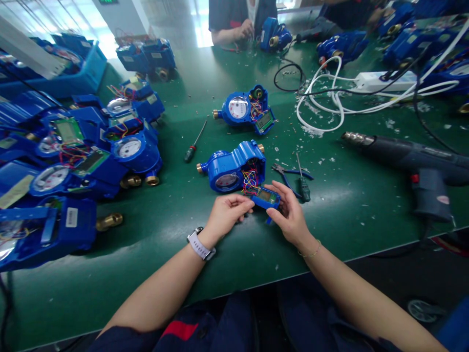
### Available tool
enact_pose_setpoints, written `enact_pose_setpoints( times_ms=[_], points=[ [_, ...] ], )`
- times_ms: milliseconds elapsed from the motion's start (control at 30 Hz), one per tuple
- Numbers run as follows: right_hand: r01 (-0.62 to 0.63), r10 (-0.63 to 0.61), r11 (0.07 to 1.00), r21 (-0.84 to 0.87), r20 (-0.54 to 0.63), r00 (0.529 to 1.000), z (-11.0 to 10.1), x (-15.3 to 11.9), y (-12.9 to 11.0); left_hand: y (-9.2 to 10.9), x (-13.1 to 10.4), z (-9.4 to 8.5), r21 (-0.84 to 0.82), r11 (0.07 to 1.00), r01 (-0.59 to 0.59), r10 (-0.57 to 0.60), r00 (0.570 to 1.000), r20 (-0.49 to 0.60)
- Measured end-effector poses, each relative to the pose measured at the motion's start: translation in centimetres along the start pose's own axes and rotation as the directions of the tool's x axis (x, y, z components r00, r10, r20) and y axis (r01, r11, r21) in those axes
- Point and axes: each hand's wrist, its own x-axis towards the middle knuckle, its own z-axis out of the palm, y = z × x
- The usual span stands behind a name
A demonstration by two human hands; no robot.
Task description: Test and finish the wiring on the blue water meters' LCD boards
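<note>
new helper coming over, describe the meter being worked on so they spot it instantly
On the green table, look right of the big pile of blue meters. Two lie mid-table; the meter wanted is nearer the viewer. Unlike its neighbour, its wired panel sits between the left hand and the right hand.

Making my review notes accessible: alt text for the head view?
The right hand holds a blue display wired to a meter on a green bench, left hand at the display's edge. More meters lie left, a heat gun right.
</note>
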Motion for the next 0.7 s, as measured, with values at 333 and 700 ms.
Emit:
enact_pose_setpoints(
  times_ms=[333,700],
  points=[
    [0.145,-0.152,0.975,-0.167,-0.031,0.988,0.3,-0.3,-0.9,-0.5,-0.7,1.1,-0.160,0.986,0.036,-0.042,0.998,-0.036],
    [0.201,-0.216,0.953,-0.225,-0.048,0.975,0.6,-0.5,-0.9,-0.8,-0.7,1.3,-0.194,0.981,-0.019,0.008,0.998,-0.057]
  ],
)
